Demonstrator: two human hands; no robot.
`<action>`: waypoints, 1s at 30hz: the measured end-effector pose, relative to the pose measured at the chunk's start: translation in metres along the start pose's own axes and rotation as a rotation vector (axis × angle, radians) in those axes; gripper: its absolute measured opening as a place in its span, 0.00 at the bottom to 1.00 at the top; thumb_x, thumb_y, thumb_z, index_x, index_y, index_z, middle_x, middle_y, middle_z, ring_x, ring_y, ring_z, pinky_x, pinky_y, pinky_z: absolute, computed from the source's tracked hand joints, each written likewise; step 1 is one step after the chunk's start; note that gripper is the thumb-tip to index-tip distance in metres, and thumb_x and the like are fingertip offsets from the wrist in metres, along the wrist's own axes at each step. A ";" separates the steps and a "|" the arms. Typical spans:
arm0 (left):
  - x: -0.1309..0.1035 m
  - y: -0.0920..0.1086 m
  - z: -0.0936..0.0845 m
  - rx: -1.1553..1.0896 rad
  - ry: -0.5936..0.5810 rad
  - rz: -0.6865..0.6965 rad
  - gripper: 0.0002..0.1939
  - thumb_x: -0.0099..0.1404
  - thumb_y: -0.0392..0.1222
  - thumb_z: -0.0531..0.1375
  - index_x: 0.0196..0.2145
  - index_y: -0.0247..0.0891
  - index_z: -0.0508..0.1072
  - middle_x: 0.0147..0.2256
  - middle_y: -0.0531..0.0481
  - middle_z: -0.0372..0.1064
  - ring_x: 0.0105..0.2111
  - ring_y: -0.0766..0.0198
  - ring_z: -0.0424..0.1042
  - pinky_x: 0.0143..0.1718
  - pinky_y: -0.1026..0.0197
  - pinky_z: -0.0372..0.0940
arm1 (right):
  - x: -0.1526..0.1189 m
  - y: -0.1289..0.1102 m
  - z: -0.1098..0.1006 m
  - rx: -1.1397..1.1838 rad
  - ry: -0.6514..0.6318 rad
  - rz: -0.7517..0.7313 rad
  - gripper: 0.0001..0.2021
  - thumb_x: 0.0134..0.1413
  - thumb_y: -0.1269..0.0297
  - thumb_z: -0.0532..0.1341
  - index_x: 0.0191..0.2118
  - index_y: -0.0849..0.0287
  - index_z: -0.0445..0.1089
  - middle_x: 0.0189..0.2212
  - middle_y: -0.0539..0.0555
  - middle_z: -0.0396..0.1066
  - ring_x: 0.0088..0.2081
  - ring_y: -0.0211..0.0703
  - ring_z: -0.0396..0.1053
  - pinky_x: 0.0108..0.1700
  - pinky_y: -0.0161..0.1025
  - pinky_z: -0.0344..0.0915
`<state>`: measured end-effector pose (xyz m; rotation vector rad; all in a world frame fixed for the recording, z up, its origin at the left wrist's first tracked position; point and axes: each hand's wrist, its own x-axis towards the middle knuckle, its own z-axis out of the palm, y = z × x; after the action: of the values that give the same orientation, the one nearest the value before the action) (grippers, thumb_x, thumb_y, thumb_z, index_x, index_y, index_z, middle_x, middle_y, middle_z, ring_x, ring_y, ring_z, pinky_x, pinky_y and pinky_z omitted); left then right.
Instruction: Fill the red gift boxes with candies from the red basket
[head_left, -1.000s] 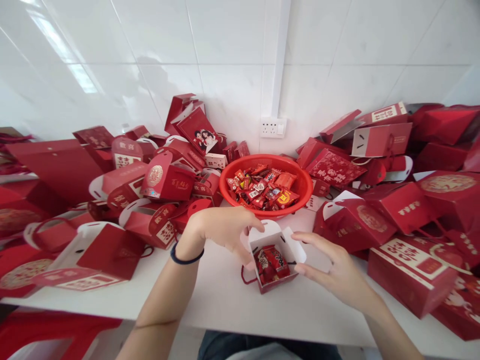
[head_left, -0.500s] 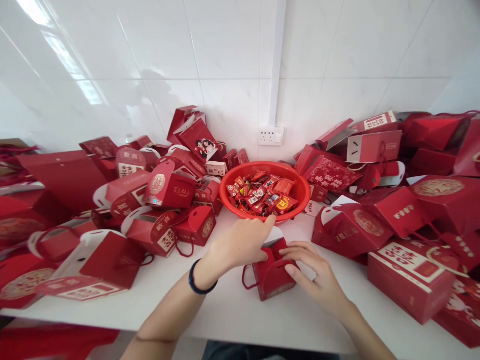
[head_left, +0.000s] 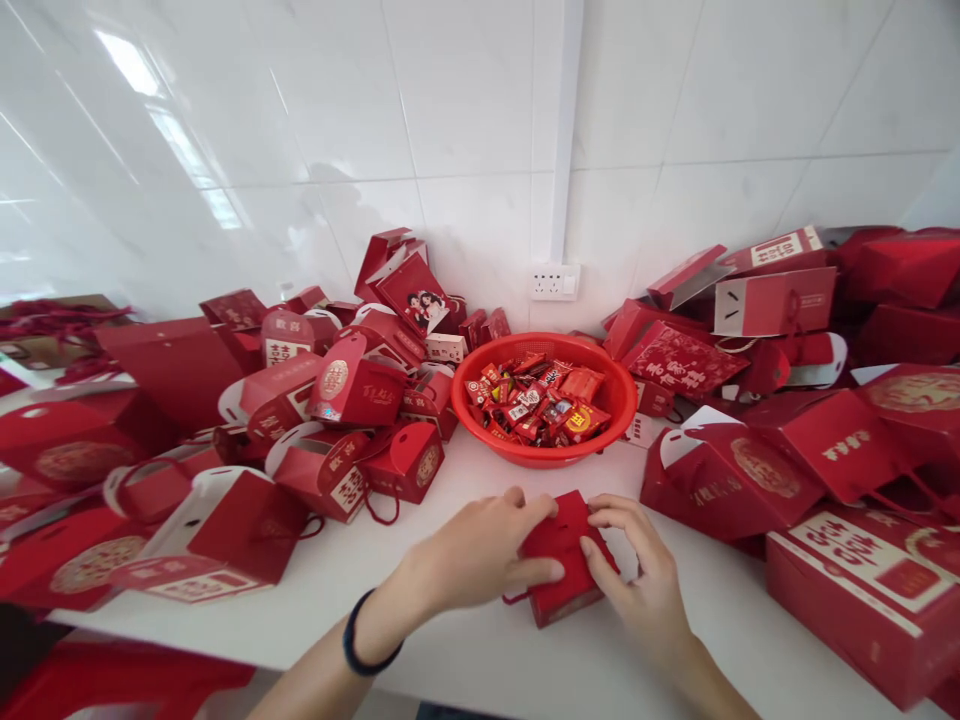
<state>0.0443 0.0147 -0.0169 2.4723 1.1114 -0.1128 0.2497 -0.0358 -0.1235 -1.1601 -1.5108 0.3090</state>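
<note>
A small red paper gift box (head_left: pixel 562 555) stands on the table in front of me, its top flaps now folded over. My left hand (head_left: pixel 480 545) grips it from the left, thumb on the near side and fingers at the far edge. From the right, my right hand (head_left: pixel 637 555) has its thumb on the top and its fingers along the far right edge. Part of a dark red cord handle shows at the box's lower left. Beyond the box sits a red plastic basket (head_left: pixel 544 457) holding many wrapped sweets (head_left: pixel 536 395).
Red gift boxes are heaped on the left (head_left: pixel 356 385) and on the right (head_left: pixel 739 460) of the white table (head_left: pixel 480 640). Behind, a tiled wall (head_left: pixel 465 110) carries a socket (head_left: pixel 555 282). A red stool (head_left: pixel 127 680) stands below the table's front left edge.
The box was open at the top, with my left fingers at its opening. Its flaps have since been folded over, with both hands pressing on them. My view has shifted slightly left.
</note>
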 end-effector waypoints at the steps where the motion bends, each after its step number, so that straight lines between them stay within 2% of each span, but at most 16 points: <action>1: -0.002 0.002 0.005 -0.034 -0.010 -0.033 0.23 0.72 0.59 0.56 0.58 0.44 0.68 0.46 0.41 0.71 0.42 0.44 0.77 0.43 0.50 0.69 | -0.001 0.001 0.000 0.005 -0.005 0.025 0.06 0.65 0.60 0.61 0.44 0.53 0.73 0.44 0.59 0.77 0.46 0.52 0.78 0.48 0.47 0.77; 6: -0.006 0.005 0.022 -0.249 -0.002 -0.125 0.22 0.73 0.56 0.56 0.60 0.48 0.67 0.51 0.42 0.69 0.44 0.46 0.77 0.50 0.45 0.69 | -0.003 0.011 -0.004 0.073 -0.149 0.238 0.21 0.68 0.51 0.58 0.59 0.55 0.69 0.55 0.61 0.77 0.54 0.53 0.77 0.54 0.48 0.76; 9: -0.006 -0.002 0.028 -0.392 0.046 -0.098 0.22 0.70 0.56 0.59 0.59 0.48 0.69 0.51 0.44 0.69 0.44 0.52 0.76 0.51 0.50 0.69 | -0.003 0.014 -0.006 0.105 -0.216 0.344 0.24 0.70 0.46 0.53 0.60 0.55 0.71 0.58 0.62 0.76 0.59 0.54 0.74 0.59 0.49 0.74; 13: -0.005 -0.011 0.034 -0.525 0.107 -0.063 0.22 0.67 0.53 0.64 0.57 0.49 0.71 0.54 0.47 0.69 0.45 0.57 0.74 0.49 0.56 0.70 | -0.001 0.012 -0.009 0.086 -0.154 0.366 0.23 0.67 0.43 0.55 0.51 0.54 0.76 0.52 0.61 0.79 0.54 0.56 0.77 0.56 0.49 0.75; 15: -0.004 -0.014 0.037 -0.565 0.123 -0.065 0.23 0.66 0.52 0.65 0.57 0.48 0.73 0.54 0.47 0.69 0.45 0.58 0.74 0.46 0.58 0.70 | 0.001 0.010 -0.010 0.129 -0.146 0.381 0.21 0.66 0.43 0.56 0.47 0.54 0.76 0.45 0.59 0.81 0.47 0.54 0.80 0.50 0.46 0.78; 18: -0.003 -0.017 0.040 -0.612 0.141 -0.069 0.24 0.64 0.53 0.67 0.57 0.48 0.74 0.55 0.46 0.70 0.44 0.58 0.74 0.42 0.60 0.70 | 0.005 0.008 -0.012 0.227 -0.198 0.434 0.21 0.65 0.42 0.57 0.45 0.54 0.76 0.37 0.57 0.81 0.40 0.52 0.81 0.42 0.41 0.79; 22: -0.001 -0.021 0.048 -0.726 0.162 -0.061 0.24 0.64 0.52 0.68 0.56 0.47 0.75 0.57 0.45 0.68 0.41 0.61 0.73 0.36 0.64 0.69 | 0.007 0.006 -0.011 0.264 -0.214 0.517 0.23 0.62 0.39 0.59 0.45 0.55 0.77 0.43 0.59 0.81 0.45 0.54 0.80 0.45 0.41 0.77; 25: 0.000 -0.022 0.058 -0.893 0.170 -0.064 0.24 0.63 0.52 0.68 0.55 0.44 0.75 0.55 0.45 0.69 0.34 0.67 0.71 0.30 0.67 0.66 | 0.006 0.006 -0.010 0.347 -0.250 0.600 0.25 0.61 0.38 0.60 0.45 0.56 0.76 0.45 0.61 0.80 0.45 0.55 0.79 0.46 0.41 0.76; 28: 0.001 -0.024 0.067 -1.082 0.137 -0.124 0.28 0.61 0.57 0.70 0.55 0.42 0.73 0.55 0.44 0.69 0.25 0.73 0.67 0.22 0.69 0.62 | 0.004 0.006 -0.011 0.457 -0.308 0.671 0.25 0.60 0.38 0.61 0.46 0.55 0.76 0.43 0.60 0.81 0.45 0.54 0.79 0.45 0.41 0.75; 30: 0.001 -0.028 0.071 -1.160 0.125 -0.148 0.32 0.59 0.59 0.71 0.55 0.42 0.73 0.56 0.43 0.67 0.23 0.75 0.66 0.20 0.69 0.60 | 0.002 0.007 -0.011 0.493 -0.322 0.718 0.26 0.59 0.37 0.62 0.47 0.55 0.76 0.36 0.57 0.80 0.40 0.52 0.78 0.42 0.40 0.73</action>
<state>0.0317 0.0026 -0.0909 1.3670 0.9819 0.5090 0.2631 -0.0356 -0.1240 -1.2411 -1.1252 1.3283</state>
